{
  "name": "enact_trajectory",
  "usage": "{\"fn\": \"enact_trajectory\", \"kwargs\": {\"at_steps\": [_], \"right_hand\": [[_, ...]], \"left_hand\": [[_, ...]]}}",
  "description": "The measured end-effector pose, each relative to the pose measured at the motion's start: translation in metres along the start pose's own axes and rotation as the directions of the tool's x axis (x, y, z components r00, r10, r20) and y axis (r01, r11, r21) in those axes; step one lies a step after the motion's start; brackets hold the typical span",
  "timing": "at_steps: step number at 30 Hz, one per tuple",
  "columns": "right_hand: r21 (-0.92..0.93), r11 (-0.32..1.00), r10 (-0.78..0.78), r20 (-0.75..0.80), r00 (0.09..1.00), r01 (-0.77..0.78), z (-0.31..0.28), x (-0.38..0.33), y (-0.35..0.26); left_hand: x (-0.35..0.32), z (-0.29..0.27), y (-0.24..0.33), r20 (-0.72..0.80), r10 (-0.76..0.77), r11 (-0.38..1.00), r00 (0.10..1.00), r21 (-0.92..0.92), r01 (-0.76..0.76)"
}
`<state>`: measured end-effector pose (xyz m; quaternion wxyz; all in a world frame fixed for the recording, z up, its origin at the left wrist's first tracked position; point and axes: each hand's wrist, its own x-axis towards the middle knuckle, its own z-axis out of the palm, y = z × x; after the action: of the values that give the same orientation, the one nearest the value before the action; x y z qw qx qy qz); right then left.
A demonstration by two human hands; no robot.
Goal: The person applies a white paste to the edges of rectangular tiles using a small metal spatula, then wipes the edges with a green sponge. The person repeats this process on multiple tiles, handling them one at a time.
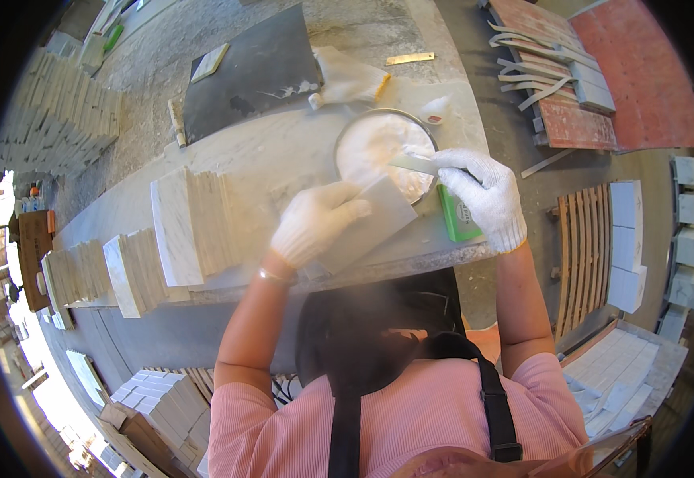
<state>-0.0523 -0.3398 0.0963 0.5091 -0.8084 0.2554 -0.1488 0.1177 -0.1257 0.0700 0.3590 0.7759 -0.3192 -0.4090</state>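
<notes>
The tile point(382, 212) my left hand point(317, 222) grips near the table's point(271, 143) front edge I'd brace; my right hand point(482, 195) pinches a scraper point(412, 164).

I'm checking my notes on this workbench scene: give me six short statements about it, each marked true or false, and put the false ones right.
1. The right hand holds a flat tool over a round pan. True.
2. The round pan is full of black liquid. False: it holds a white, paste-like material.
3. The left hand holds a pale tile. True.
4. Both hands are bare. False: both wear white gloves.
5. Stacks of tiles stand to the left of the left hand. True.
6. A green box lies on the floor. False: the green box is on the worktable, beside the round pan.
</notes>
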Motion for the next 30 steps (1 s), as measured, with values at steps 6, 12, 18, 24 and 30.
{"fn": "enact_trajectory", "kwargs": {"at_steps": [6, 12, 18, 24, 30], "right_hand": [[0.005, 0.99, 0.141, 0.071, 0.988, -0.141, 0.001, 0.012, 0.008], [0.162, 0.955, 0.221, 0.176, 0.959, -0.249, 0.007, 0.019, 0.013], [0.241, 0.913, 0.292, 0.175, 0.94, -0.328, -0.003, 0.016, 0.008], [0.227, 0.948, 0.188, 0.163, 0.969, -0.223, -0.004, 0.012, -0.002], [0.043, 0.998, 0.033, 0.107, 0.994, -0.038, 0.001, 0.008, -0.009]], "left_hand": [[0.003, -0.001, -0.004, 0.006, -0.007, 1.0, 1.0, -0.01, 0.007], [0.004, 0.001, -0.009, -0.021, 0.061, 0.997, 0.998, -0.041, -0.062], [0.004, 0.001, -0.01, -0.006, 0.06, 0.997, 0.998, -0.056, -0.06], [0.004, 0.0, -0.007, -0.009, 0.057, 0.997, 0.998, -0.052, -0.057], [0.004, -0.001, -0.005, 0.019, 0.001, 0.998, 1.0, -0.058, 0.0]]}}
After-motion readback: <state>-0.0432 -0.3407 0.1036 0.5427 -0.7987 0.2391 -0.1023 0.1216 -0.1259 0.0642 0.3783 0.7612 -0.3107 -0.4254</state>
